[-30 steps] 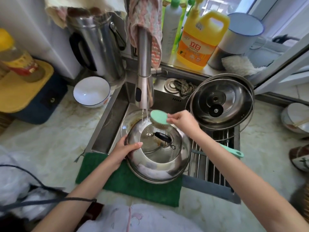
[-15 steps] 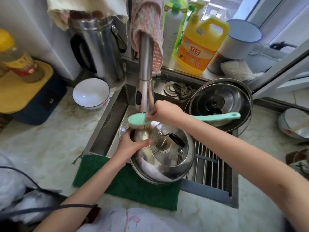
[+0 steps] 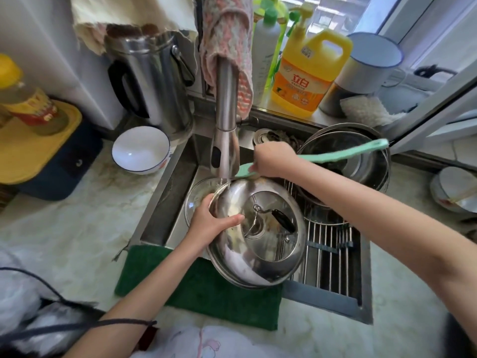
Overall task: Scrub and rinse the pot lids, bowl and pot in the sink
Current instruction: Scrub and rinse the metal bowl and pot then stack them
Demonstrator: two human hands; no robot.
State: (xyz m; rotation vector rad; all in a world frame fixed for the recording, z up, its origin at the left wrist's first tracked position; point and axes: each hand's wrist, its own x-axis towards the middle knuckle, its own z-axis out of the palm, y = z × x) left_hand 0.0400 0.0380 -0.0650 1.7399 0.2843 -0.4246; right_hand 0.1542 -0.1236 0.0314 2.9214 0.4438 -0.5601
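Pot lid (image 3: 258, 254) under faucet (image 3: 225, 120) — brush (image 3: 335, 153) (green), bowl (image 3: 140, 151)

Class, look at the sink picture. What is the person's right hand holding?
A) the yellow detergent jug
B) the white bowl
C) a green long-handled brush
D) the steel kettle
C: the right hand grips the green brush by its handle, just above the steel lid that the left hand holds under the running tap.

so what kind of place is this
Most likely a home kitchen: a yellow dish soap jug on the sill, a steel sink with a running faucet, and a pot lid held over it.
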